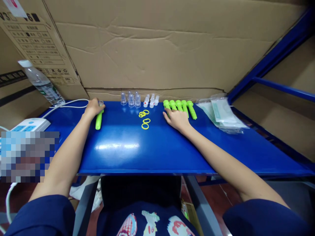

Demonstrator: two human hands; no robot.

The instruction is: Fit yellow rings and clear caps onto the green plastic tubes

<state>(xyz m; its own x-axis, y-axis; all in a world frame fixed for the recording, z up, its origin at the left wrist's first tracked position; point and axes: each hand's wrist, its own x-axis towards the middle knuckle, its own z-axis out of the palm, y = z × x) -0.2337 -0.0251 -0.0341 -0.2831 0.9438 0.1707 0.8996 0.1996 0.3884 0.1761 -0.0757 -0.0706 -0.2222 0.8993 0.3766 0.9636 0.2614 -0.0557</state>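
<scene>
Fingers of our left hand pinch the far end of a green tube left of the yellow rings, its length pointing away from us, while our right hand lies spread against a tube row right of them.

A glossy blue tabletop fills the middle, with a bright patch of overhead light mirrored on it. Behind it, creased brown cardboard sheets stand as a wall, and a printed cardboard box leans in at the upper left. A blue metal rack frame slants up on the right, with a crossbar running off to the edge and more cardboard behind it. Under the table, grey metal legs stand on a dark reddish floor
</scene>
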